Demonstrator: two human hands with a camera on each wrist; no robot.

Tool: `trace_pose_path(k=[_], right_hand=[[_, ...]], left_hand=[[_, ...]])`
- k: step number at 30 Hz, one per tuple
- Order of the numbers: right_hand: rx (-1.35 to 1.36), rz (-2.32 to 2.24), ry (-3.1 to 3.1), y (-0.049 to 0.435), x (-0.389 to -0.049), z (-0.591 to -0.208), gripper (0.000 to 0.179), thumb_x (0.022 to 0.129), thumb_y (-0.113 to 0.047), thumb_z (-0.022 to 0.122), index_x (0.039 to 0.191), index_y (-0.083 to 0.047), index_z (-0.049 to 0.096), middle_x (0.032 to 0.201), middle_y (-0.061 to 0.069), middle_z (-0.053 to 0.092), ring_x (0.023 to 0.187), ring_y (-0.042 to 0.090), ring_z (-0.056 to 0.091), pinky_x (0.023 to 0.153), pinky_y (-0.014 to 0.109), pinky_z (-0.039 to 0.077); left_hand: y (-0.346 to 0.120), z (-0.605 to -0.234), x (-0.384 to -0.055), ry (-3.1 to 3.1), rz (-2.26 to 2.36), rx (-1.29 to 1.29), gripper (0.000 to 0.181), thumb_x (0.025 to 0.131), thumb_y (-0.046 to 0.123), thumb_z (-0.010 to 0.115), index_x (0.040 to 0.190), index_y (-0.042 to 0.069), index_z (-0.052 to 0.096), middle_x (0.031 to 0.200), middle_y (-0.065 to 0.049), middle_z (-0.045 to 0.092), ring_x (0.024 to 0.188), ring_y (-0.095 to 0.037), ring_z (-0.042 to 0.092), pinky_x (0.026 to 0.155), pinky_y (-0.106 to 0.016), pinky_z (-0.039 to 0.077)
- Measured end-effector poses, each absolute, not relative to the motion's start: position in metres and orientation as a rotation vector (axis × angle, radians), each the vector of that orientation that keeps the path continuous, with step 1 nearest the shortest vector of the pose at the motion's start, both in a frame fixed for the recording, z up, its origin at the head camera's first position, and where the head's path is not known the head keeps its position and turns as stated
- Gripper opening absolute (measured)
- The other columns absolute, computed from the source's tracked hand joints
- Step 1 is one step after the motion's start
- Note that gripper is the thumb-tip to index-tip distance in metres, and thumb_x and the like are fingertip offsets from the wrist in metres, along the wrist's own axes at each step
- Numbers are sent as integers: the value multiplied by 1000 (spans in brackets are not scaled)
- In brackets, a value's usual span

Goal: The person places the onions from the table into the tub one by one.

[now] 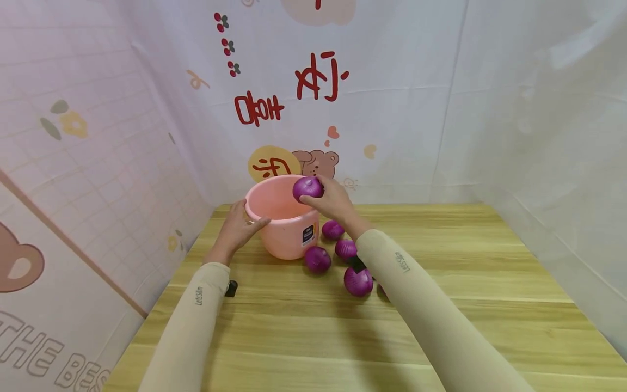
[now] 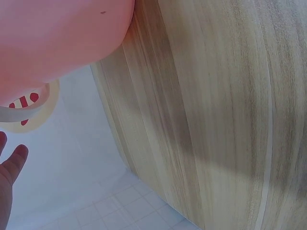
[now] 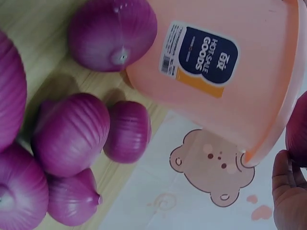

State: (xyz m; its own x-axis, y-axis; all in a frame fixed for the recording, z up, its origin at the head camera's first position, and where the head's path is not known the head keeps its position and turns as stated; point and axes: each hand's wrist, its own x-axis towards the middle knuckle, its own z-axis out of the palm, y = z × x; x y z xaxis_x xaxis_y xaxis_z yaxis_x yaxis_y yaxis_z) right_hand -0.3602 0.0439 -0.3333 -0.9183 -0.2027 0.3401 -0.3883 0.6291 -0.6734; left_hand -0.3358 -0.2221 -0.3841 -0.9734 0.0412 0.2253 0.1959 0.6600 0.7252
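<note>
A pink bucket (image 1: 289, 237) stands on the wooden table, its mouth tilted a little toward me. My right hand (image 1: 335, 202) holds a purple onion (image 1: 307, 188) above the right side of the bucket's rim, thumb below and fingers behind it. In the right wrist view the same onion (image 3: 298, 132) shows only in part, at the edge. My left hand (image 1: 238, 228) is at the bucket's left side, its thumb and fingers spread along the rim. Two of its fingertips (image 2: 18, 154) show beside the bucket (image 2: 62, 38) in the left wrist view.
Several more onions lie to the bucket's right, among them one onion (image 1: 318, 260) close against its base and another (image 1: 358, 281) nearer me, partly under my right forearm. A printed white cloth (image 1: 392, 109) hangs behind the table (image 1: 274, 337) and along both sides.
</note>
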Motion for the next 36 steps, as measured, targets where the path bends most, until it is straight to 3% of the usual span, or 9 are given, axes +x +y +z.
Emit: trace_pose_path(k=[16,27,36], right_hand=[[586,1217,-2603,23,-358,-341,70,75,-43,71,133,-15,43,122,1,52,103,17,52,85,34,43],[583,1264,-2631,27,-354,-339,77,76,-38,72,138,-14,34,130,11,47,110,25,51,86,40,44],[582,1298,-2625,30,-353,-342,73,78,-37,70,139,-20,34,130,7,47,107,22,53,84,37,45]], left_hand=[[-219,-385,-335,-2680,-1206,-225,95,71,60,65,143,17,21,141,-8,26,126,-27,28,97,-54,27],[-218,-385,-335,-2679,-1199,-223,96,71,62,63,144,17,19,142,-7,24,126,-28,29,95,-55,29],[-219,-386,-337,-2677,-1194,-177,101,66,69,61,143,17,22,140,-6,27,125,-26,30,95,-56,29]])
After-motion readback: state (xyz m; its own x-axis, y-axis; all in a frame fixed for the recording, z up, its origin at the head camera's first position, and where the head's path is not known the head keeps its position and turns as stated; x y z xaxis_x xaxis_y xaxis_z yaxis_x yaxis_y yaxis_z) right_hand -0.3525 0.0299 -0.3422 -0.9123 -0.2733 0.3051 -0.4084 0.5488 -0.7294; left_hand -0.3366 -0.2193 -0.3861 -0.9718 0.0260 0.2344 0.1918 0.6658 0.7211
